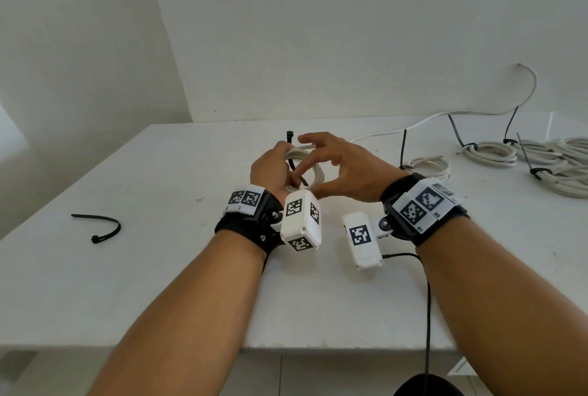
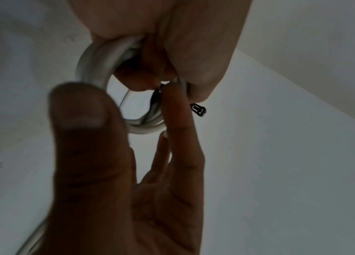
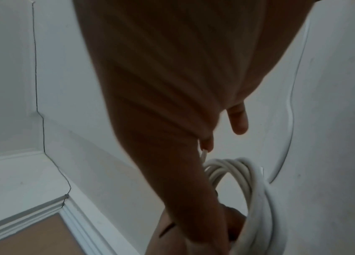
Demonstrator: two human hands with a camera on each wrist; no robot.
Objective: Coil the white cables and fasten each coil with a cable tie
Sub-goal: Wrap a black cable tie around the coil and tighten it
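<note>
At the table's middle my left hand (image 1: 269, 168) grips a small coil of white cable (image 1: 315, 173) and holds it just above the table. A black cable tie (image 1: 290, 136) crosses the coil, with its head sticking up behind my knuckles. My right hand (image 1: 345, 166) is spread wide, and its index finger reaches into the coil and touches the tie's tail. The left wrist view shows the coil (image 2: 93, 65), the tie's head (image 2: 198, 109) and the right index finger (image 2: 177, 113) lying along the tie, thumb apart. The coil (image 3: 257, 189) hangs below the right hand (image 3: 161, 86).
A spare black cable tie (image 1: 98, 227) lies on the white table (image 1: 159, 284) at the left. Several tied coils lie at the right, among them a small coil (image 1: 431, 166) and a larger coil (image 1: 491, 154). A loose white cable (image 1: 413, 124) runs to the back wall.
</note>
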